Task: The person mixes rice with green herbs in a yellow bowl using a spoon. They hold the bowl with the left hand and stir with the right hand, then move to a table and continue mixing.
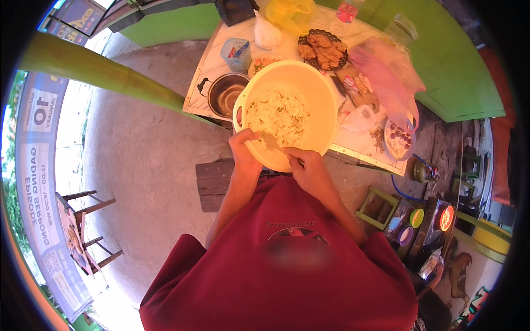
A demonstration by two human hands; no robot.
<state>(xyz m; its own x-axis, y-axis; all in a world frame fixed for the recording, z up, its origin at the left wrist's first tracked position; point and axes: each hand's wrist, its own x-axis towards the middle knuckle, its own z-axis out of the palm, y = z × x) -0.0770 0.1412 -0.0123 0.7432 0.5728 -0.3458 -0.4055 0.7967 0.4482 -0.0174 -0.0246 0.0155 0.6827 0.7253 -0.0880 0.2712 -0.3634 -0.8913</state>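
A large yellow plastic basin (321,103) is in front of me, tilted so that its inside shows. Rice mixed with green bits (285,113) covers its bottom. My left hand (245,151) grips the near left rim, below the handle slot, with the thumb inside. At the near side of the basin, my right hand (307,162) is closed on the handle of what looks like a translucent rice paddle (270,140). The paddle's blade reaches into the rice, pointing left. My right fingers hide most of its handle.
Beyond the basin, a marble-patterned table (364,155) bears a metal pot (225,97), a blue plastic container (237,56), a basket of fried food (325,49) and a pink plastic bag (385,78). A green bamboo pole (124,78) stands left. Another person's arm (432,277) shows lower right.
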